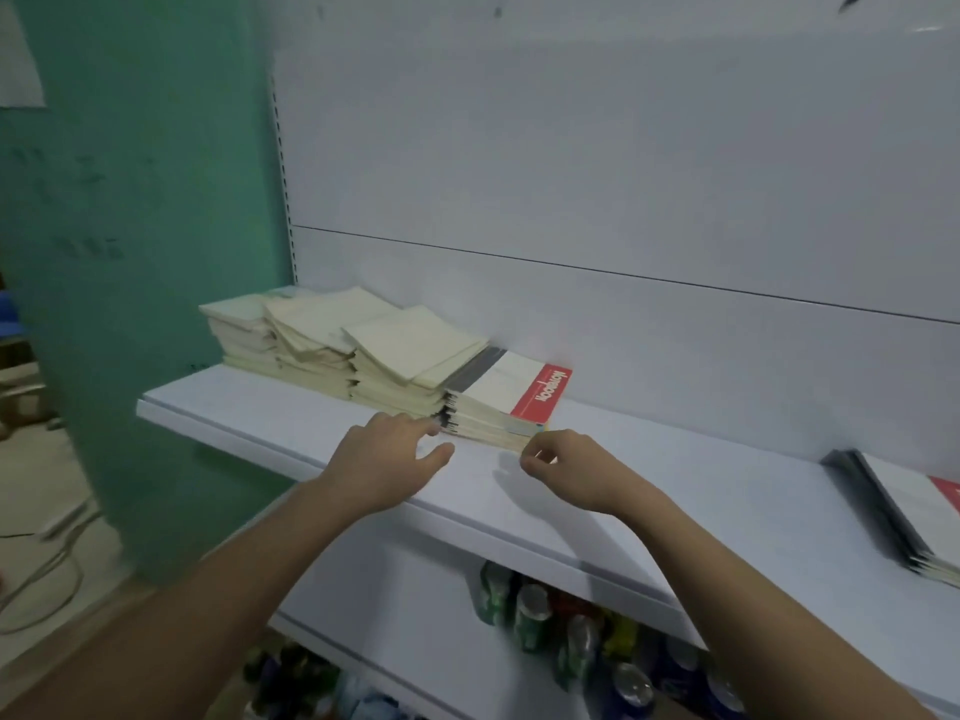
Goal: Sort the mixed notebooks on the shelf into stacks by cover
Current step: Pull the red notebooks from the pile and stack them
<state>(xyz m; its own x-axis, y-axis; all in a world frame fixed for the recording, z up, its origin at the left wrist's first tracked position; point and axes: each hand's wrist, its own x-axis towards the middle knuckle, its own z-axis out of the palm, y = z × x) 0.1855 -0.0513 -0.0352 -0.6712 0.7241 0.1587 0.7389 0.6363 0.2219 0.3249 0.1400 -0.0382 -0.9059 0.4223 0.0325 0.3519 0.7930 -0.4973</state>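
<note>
A stack of white notebooks with a red band and a grey spine strip lies on the white shelf. My left hand reaches to the stack's front left corner, fingers straight, fingertips touching the spines. At the front right corner, my right hand has curled fingers that pinch the edges of the lowest notebooks. To the left, touching this stack, stand three uneven stacks of cream-covered notebooks. A second slanted stack with the same white, red and grey covers lies at the shelf's right end, cut off by the frame.
The shelf's white back panel rises behind the stacks. On the lower shelf stand several drink cans and bottles. A green wall is at the left, with cables on the floor below it.
</note>
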